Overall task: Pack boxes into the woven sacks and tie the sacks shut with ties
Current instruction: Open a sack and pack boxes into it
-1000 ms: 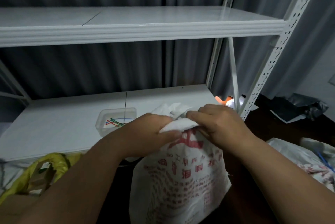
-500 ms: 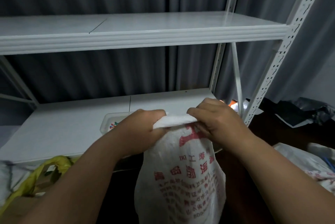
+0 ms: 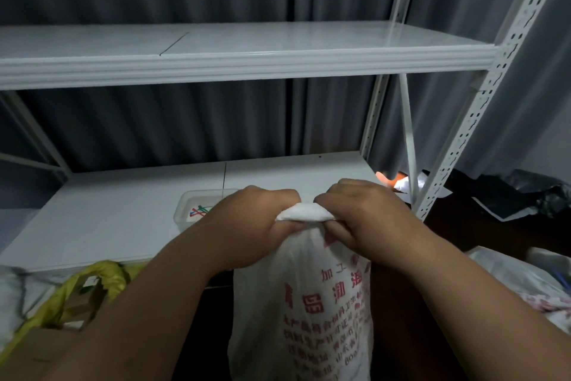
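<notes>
Fingers of the left hand (image 3: 253, 226) and the right hand (image 3: 364, 220) are curled tight around the top of the woven sack (image 3: 309, 312). Both hands squeeze its mouth shut, so the top is a flat white fold (image 3: 301, 214) between them. The sack is white with red writing on its front. It hangs down from the hands, in front of the lower shelf (image 3: 108, 214).

A second ago the top of the sack was a puffy, crumpled bunch sticking up over the hands. Now it is pressed flat and smooth. The sack also looks longer and thinner than before.

Behind the left hand, a clear little tub (image 3: 193, 210) sits on the lower shelf with colored ties (image 3: 200, 210) inside. The hand hides more of the tub now. A yellow bag (image 3: 92, 285) lies at the bottom left. Another white sack (image 3: 522, 282) lies on the right. Gray curtains (image 3: 185, 121) hang behind the shelves.
</notes>
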